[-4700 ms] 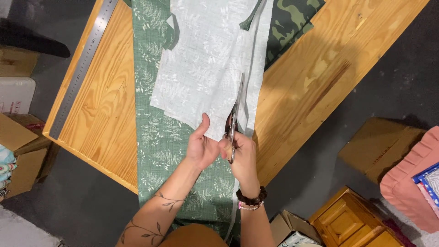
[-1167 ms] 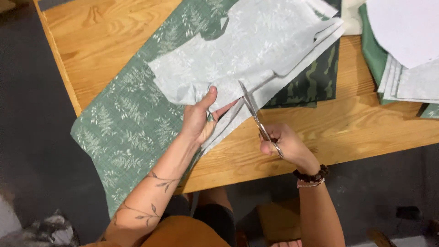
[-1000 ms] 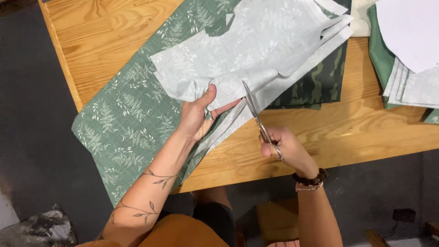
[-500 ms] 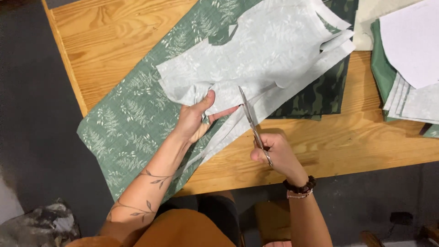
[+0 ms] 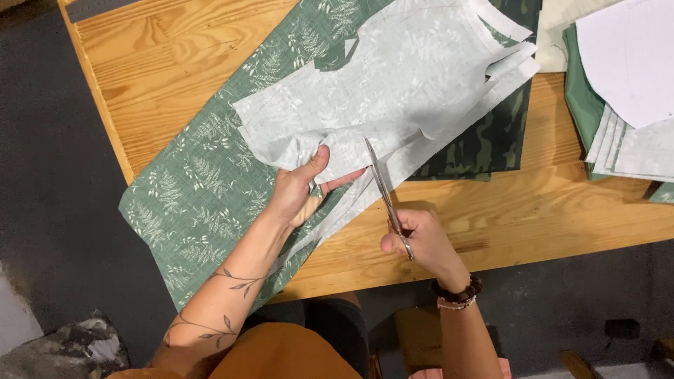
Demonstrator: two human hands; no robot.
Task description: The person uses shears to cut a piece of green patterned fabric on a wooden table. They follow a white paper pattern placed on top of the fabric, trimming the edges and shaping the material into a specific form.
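Note:
My left hand [image 5: 300,191] pinches the near edge of a pale leaf-patterned fabric piece [image 5: 393,98] and lifts it slightly. That piece lies on a longer green fern-print fabric [image 5: 189,196] that hangs over the table's front edge. My right hand [image 5: 418,238] grips metal scissors [image 5: 382,186], blades pointing up into the pale fabric just right of my left thumb. A thin cut strip [image 5: 449,133] of pale fabric trails toward the upper right.
The wooden table [image 5: 161,77] runs across the view. A dark camouflage cloth [image 5: 491,140] lies under the pale fabric. Stacked white and green cut pieces [image 5: 625,91] sit at the right edge. Dark floor lies below, with crumpled material [image 5: 63,351] at lower left.
The view has swung from lengthwise to across the table. Over the last second my right hand and the scissors shifted left, closer to my left hand, along the fabric's edge.

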